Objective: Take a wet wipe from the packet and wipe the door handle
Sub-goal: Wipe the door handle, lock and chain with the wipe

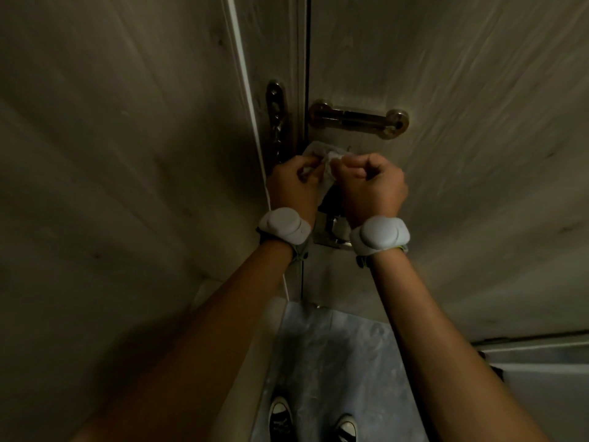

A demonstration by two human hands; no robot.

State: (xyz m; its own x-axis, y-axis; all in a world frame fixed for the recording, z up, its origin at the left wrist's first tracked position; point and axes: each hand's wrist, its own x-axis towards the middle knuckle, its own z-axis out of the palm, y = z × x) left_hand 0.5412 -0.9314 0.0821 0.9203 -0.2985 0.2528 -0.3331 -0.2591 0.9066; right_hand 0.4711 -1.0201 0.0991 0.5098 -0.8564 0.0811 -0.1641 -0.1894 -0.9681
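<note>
Pinching wipe (319, 152) (L hand (294, 184), R hand (371, 184))

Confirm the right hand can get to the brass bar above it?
Probably yes. The right hand sits just below the brass bar, and nothing lies between them. It shares a pinch on the wipe with the left hand, so the left must let go or follow.

Bare door (478, 154) right of the brass bar (357, 120) is free. A chain (276, 122) hangs left of it; left hand (294, 183) and right hand (371, 183), pinching a wipe (322, 153), block beneath.
</note>
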